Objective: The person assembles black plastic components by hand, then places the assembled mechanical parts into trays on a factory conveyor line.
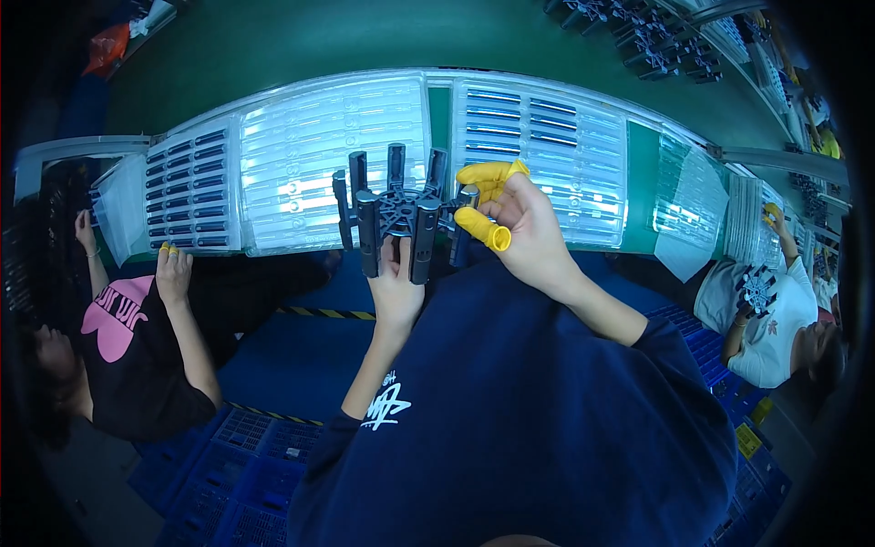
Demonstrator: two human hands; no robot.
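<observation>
At the centre of the frame, a black, wheel-shaped plastic rack with open spokes and upright cylinders around its rim (397, 212) is held up above the near edge of the bench. Its hub is gripped from beneath by the bare left hand (398, 290), the fingertips being hidden behind it. The rack is judged light and stiff, its cylinders smooth and perhaps slippery, its thin spokes easily stressed — so the hub seems the safest hold. At its right side, a glossy black cylinder (468, 195) is pinched by the right hand (529, 232), on which yellow rubber finger covers (498, 239) are worn, probably for better grip. At the far left, a co-worker in a black top with a pink print (150, 365) is seen beside a clear tray filled with dark tubes (234, 173). Blue plastic crates (239, 479) are stacked at lower left. Along the green bench (346, 44), a clear ribbed tray (333, 123) is laid left of centre, and a partly filled clear tray (592, 187) right of it. More black racks (658, 46) are grouped at upper right — and a co-worker in white (779, 310) is seen at far right.
</observation>
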